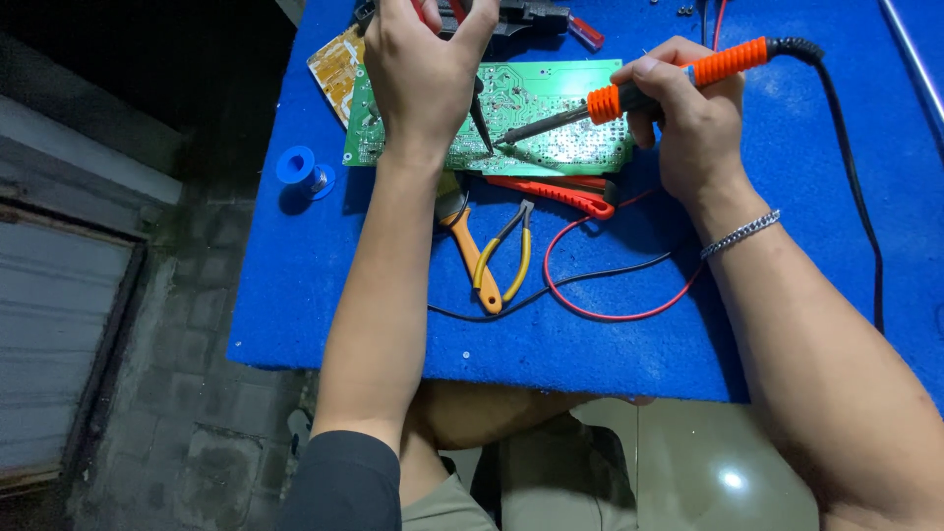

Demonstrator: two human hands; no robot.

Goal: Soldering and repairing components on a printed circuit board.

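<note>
A green circuit board (551, 108) lies solder side up on a blue mat (295, 285). My right hand (688, 118) grips a soldering iron (678, 79) with an orange handle, its tip touching the board near the middle. My left hand (423, 69) is closed on a thin dark tool (482, 118) whose point meets the board right beside the iron's tip. A silver bracelet (739, 234) is on my right wrist.
Yellow-handled pliers (506, 261), an orange-handled tool (467, 246) and a red tool (556, 192) lie below the board. Red and black wires (610, 295) loop across the mat. A blue solder spool (305, 169) sits left. The iron's black cord (855, 187) runs down the right.
</note>
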